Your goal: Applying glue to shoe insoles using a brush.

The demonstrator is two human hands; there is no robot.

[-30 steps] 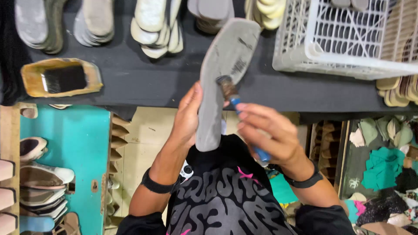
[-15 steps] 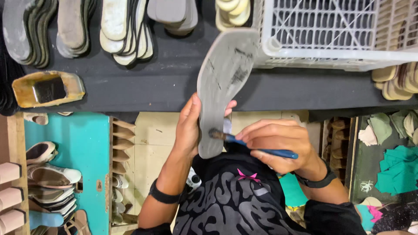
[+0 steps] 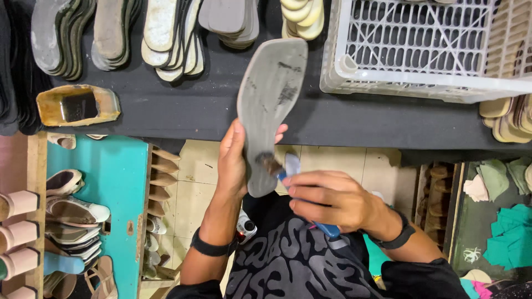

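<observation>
My left hand [image 3: 233, 163] grips the narrow heel end of a grey shoe sole [image 3: 270, 94], holding it upright over the edge of the black table [image 3: 354, 116]. My right hand [image 3: 332, 199] holds a blue-handled brush [image 3: 288, 171]. The brush's dark bristles touch the lower part of the sole, near my left fingers. Dark smears show on the sole's upper half.
Stacks of soles [image 3: 166, 33] lie along the table's far side. A white plastic crate [image 3: 421, 50] stands at the right. A yellowed glue tin [image 3: 77, 105] sits at the left. Below are a teal shelf [image 3: 105, 182] with shoes and fabric scraps [image 3: 510, 232].
The brush has moved down the sole from its middle to the heel end. My right hand has dropped and turned with it. The sole stays in my left hand.
</observation>
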